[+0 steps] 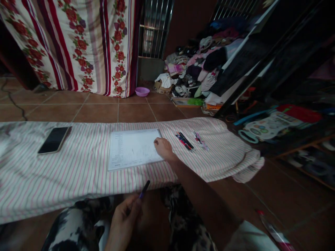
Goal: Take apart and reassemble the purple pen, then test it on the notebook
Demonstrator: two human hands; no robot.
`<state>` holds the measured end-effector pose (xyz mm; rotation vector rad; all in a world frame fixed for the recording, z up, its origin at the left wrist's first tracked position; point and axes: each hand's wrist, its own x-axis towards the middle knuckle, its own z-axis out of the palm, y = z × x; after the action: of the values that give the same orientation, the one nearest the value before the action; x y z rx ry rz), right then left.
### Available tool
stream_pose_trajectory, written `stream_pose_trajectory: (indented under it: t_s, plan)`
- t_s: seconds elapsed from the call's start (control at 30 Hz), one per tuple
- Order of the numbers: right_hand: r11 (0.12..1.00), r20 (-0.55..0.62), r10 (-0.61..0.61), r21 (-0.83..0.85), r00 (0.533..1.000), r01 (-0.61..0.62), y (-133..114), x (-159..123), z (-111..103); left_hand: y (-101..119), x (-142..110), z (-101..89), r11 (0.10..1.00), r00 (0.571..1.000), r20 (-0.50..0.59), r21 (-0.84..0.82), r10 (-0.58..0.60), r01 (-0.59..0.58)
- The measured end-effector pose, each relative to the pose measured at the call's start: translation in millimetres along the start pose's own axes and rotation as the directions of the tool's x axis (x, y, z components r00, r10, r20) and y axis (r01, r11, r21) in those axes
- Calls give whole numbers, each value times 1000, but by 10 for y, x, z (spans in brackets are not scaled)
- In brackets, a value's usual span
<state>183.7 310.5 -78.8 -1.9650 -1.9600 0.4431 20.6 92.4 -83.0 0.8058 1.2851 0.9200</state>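
My left hand [125, 218] is low in front of me, below the table's near edge. Its fingers are closed round a slim pen [144, 190] with a purple body and a dark end, pointing up and away. At the right side of a spiral notebook [131, 146], my right hand [163, 147] rests over the page with its fingers curled together. What those fingers hold, if anything, is hidden. Faint marks and a printed column show on the white page. Just right of that hand lies a bundle of pens [184, 141], with a small patterned packet [201, 141] beside it.
A striped cloth [78, 174] covers the low table, and a black phone [54, 140] lies on its left part. Beyond are a floral curtain [86, 45], a purple basin [142, 91] and a heap of clothes [199, 66]. A bottle-like object [274, 232] is on the floor at lower right.
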Motion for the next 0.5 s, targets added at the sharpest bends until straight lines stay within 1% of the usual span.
stream_pose_trajectory:
  t_s: [0.1,0.17,0.27,0.33,0.37,0.5]
  plan:
    - [995,-4,36,89,999,-36,7,-44,-1,98,-47,23,1000,1000,14,10,3,-3]
    - [982,-3,51,182,999,-49,29,-70,0,123,-75,22,999,999,22,29,24,-24]
    - [927,26,59,370,998,-65,74,-132,-5,123,-120,-1,996,998,-6,71,59,-58]
    - [852,68,62,516,996,-88,90,-212,-17,129,-156,-16,994,996,-42,78,83,-79]
    - [801,88,63,590,994,-103,88,-266,-29,140,-176,-20,993,994,-54,79,94,-89]
    - [551,135,51,822,989,-141,13,-562,-141,217,-278,-1,990,990,-73,78,120,-114]
